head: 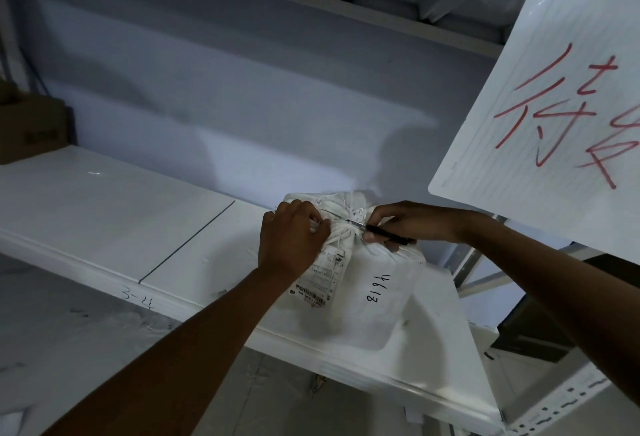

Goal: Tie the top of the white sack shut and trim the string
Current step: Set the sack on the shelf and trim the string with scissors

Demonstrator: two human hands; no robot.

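Note:
A white sack [374, 283] lies on a white shelf [114, 207], marked with handwritten digits and a barcode label [317, 281]. Its neck is gathered and wound with white string [341, 227]. My left hand [294, 238] pinches the string ends at the left of the neck. My right hand [412, 222] holds a black-handled cutting tool [384, 233] whose thin blade lies across the tied neck, pointing left toward the string. Whether the tool is scissors or a knife is unclear.
A white sheet [540, 106] with red handwritten characters hangs at the upper right, close above my right arm. A brown cardboard box [31, 123] stands at the far left of the shelf. A perforated metal upright [568, 404] runs at the lower right.

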